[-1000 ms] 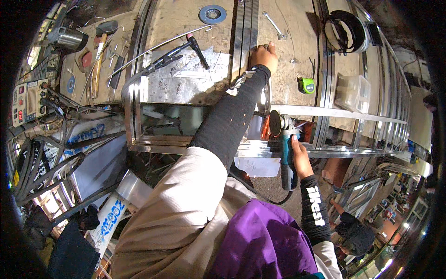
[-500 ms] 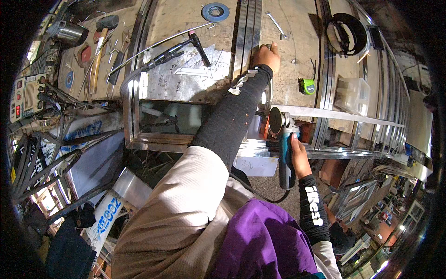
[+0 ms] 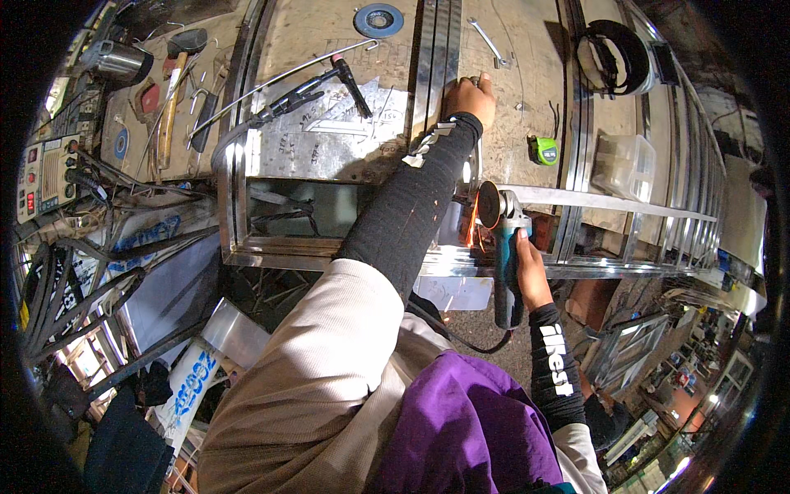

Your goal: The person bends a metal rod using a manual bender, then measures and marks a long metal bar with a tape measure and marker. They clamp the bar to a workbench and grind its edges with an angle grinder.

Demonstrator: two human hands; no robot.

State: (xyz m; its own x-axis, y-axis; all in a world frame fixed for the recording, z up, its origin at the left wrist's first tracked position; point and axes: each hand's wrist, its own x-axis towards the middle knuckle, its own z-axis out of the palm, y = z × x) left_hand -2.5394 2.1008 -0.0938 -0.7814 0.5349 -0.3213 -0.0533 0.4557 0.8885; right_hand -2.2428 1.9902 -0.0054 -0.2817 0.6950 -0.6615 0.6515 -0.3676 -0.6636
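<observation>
My right hand (image 3: pixel 533 270) is wrapped round the body of a teal and black angle grinder (image 3: pixel 509 276), held upright over the near side of a shiny metal frame (image 3: pixel 461 265). At its head, the dark disc (image 3: pixel 489 206) is edge-on to the metal, and orange sparks (image 3: pixel 474 221) streak down beside it. My left hand (image 3: pixel 471 100) reaches far forward in a black sleeve, closed and resting by the long metal bars (image 3: pixel 436 66). Something small and metallic shows at its fingertips, but I cannot make out what it is.
A welding torch (image 3: pixel 352 89), a blue grinding disc (image 3: pixel 378 20) and a wrench (image 3: pixel 489 43) lie on the board. Rightward are a green tape measure (image 3: pixel 544 151), a clear plastic box (image 3: pixel 624 168) and a dark welding mask (image 3: pixel 613 59). A hammer (image 3: pixel 173 107) and welding machine (image 3: pixel 48 179) are left.
The sparks beside the grinder disc have grown longer and brighter. The grinder and my right hand have moved up slightly; my left hand stays in nearly the same place.
</observation>
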